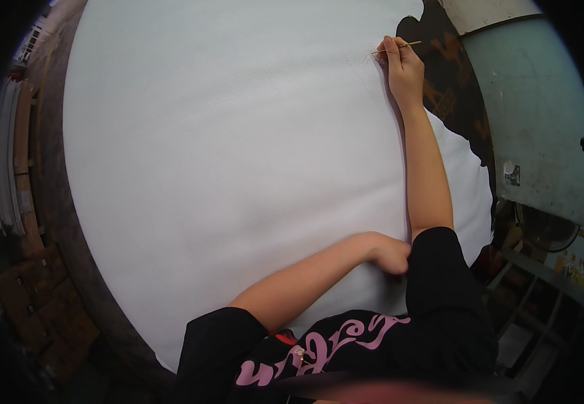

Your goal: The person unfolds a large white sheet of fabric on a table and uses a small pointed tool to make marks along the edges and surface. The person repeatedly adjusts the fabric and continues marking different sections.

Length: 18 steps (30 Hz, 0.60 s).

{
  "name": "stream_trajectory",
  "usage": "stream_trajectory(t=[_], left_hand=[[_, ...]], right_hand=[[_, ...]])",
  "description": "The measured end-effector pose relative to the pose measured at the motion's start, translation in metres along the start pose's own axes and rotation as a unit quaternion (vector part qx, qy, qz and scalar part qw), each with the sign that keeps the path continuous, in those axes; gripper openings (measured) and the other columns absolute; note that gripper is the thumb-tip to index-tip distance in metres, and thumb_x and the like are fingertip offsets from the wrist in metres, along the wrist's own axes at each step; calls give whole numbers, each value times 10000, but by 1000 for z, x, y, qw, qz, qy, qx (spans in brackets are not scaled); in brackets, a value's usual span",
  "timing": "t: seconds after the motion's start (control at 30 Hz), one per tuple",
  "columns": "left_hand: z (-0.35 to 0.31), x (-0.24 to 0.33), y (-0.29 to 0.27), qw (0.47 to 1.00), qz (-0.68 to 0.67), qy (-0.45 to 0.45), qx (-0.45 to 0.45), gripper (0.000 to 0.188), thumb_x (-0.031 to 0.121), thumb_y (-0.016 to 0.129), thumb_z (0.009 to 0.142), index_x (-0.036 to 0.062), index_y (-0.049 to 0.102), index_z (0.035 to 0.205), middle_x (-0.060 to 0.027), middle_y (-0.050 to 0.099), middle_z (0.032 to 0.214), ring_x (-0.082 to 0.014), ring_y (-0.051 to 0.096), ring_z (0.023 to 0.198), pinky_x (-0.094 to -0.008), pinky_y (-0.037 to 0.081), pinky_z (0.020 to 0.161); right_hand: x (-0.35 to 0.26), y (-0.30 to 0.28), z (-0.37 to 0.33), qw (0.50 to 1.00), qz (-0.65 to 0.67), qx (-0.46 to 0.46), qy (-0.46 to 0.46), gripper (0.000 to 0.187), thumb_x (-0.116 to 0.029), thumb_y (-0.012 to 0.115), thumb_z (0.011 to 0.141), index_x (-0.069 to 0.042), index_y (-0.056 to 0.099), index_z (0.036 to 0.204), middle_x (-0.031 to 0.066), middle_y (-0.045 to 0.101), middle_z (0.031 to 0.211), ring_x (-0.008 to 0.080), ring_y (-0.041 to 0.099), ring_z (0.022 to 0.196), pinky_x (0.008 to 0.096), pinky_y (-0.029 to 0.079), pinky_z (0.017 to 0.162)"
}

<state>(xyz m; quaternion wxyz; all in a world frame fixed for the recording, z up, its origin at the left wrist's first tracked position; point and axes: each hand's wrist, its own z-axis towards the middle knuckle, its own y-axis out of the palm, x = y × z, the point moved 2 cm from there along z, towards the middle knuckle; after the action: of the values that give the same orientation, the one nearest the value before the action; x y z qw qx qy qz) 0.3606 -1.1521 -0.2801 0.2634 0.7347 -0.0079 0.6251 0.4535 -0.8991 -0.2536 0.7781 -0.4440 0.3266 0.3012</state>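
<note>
A large pale grey-white sheet of leather (pixel 238 148) with an uneven edge lies spread out before me, finely grained and softly creased. Near its far right edge, my right hand (pixel 403 67) is closed in a writing grip around a thin gold-coloured pen-like stick (pixel 410 44). The stick's tip points left, down at the leather, by a wrinkled patch. My left hand (pixel 390 255) is bent at the wrist above the near part of the sheet, close against my right sleeve. Its fingers look curled in and are mostly hidden, so what they hold, if anything, does not show.
Beyond the leather's right edge lies a dark surface with brown marks (pixel 450 74). A pale green panel (pixel 541 108) stands farther right, above a metal frame (pixel 534 289). To the left are long upright boards (pixel 10 155) and brown cartons (pixel 46 303) on the floor.
</note>
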Motion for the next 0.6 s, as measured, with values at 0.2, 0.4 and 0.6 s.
stream_trajectory(t=[0.2,0.4,0.6], left_hand=[[-5,3,-1,1000,22,6,4,425,98,544,856,1,578,1268,-164,629,1199,-247,586,1071,-353,480,902],[-13,13,-1,1000,-6,10,7,397,129,549,884,-3,578,1257,-148,641,1169,-229,592,1049,-341,484,890],[-13,13,1,998,-60,11,-8,370,183,547,915,-21,592,1220,-147,648,1117,-215,614,1019,-336,523,875]], right_hand=[[5,-1,2,999,-45,19,11,376,-338,536,997,-26,623,806,1,580,675,77,512,651,238,432,645],[7,-14,-2,999,-27,7,35,362,-317,525,1004,-19,627,824,22,598,688,106,559,654,260,450,644],[-13,-16,-35,989,131,53,33,318,-300,503,1017,-25,644,942,37,647,900,121,603,833,255,458,806]])
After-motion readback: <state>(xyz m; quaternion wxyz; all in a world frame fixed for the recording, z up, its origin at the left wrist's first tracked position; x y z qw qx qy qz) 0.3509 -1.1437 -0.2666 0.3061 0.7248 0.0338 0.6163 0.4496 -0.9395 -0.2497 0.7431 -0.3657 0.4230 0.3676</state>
